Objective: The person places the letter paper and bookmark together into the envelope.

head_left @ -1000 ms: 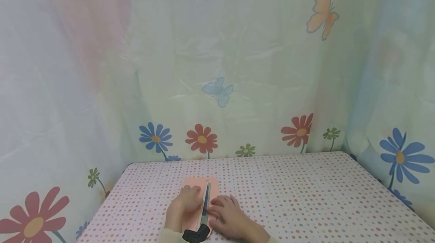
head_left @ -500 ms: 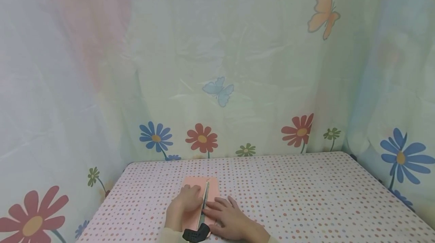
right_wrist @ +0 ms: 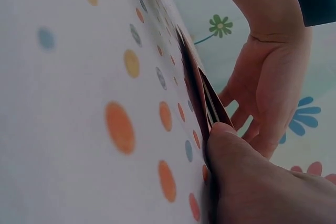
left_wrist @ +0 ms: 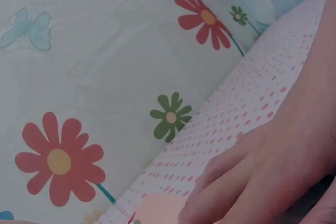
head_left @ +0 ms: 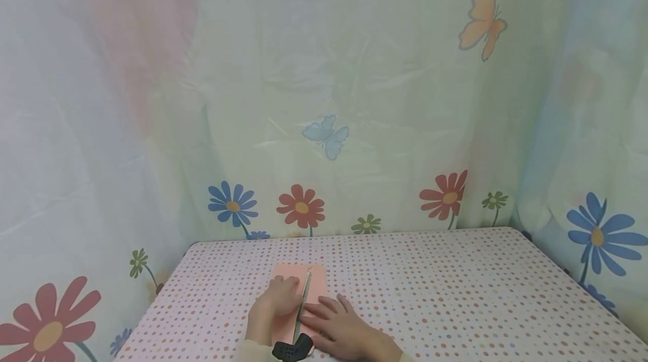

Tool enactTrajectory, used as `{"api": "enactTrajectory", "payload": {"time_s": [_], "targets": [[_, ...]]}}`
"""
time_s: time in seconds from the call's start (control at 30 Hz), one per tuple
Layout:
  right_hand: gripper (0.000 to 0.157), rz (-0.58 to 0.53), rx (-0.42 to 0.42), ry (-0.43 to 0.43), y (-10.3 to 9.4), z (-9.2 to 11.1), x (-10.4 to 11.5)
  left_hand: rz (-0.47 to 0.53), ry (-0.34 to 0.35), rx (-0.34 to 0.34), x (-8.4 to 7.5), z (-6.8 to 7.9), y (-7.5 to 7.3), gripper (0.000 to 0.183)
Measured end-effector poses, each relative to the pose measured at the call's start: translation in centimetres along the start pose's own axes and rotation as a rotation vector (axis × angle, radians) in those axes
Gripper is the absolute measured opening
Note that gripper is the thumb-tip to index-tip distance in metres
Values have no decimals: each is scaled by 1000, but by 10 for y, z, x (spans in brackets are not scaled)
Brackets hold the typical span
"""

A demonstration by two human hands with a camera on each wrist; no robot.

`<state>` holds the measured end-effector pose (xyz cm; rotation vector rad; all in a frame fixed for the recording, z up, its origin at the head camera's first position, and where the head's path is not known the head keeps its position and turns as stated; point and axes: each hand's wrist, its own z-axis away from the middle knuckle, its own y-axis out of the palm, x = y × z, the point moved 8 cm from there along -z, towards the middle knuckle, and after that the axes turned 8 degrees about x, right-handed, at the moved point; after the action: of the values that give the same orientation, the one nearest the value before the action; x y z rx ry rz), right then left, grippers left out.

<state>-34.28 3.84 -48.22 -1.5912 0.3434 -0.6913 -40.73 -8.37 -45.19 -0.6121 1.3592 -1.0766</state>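
Observation:
A pink folded card (head_left: 317, 283) lies on the table, its two flaps nearly meeting over a thin dark-and-pale strip. My left hand (head_left: 280, 295) rests on the left flap, fingers bent slightly. Across the gap, my right hand (head_left: 338, 325) lies on the right flap with its fingers spread. In the right wrist view, my right thumb (right_wrist: 226, 140) touches the edge of the card (right_wrist: 200, 90), whose raised flap stands a little apart from the layer below. My left hand (right_wrist: 275, 77) shows behind it. The left wrist view catches my right hand (left_wrist: 262, 177) beside a pink corner (left_wrist: 160, 207).
A dotted cloth covers the table (head_left: 430, 283), which stretches away to the right. A curtain (head_left: 379, 98) with flowers and butterflies hangs behind and at both sides. A black device (head_left: 292, 348) sits near my left wrist.
My right hand has shifted left with the right flap, and the fingers have spread out over it. The blue and green strip between the flaps has narrowed. My left hand stays put.

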Motion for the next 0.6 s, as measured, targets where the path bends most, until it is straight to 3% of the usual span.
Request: {"api": "enactTrajectory", "payload": {"time_s": [0.6], "targets": [[58, 11, 51, 133, 5, -5, 3, -14, -24, 15, 1, -1, 2, 47]]}}
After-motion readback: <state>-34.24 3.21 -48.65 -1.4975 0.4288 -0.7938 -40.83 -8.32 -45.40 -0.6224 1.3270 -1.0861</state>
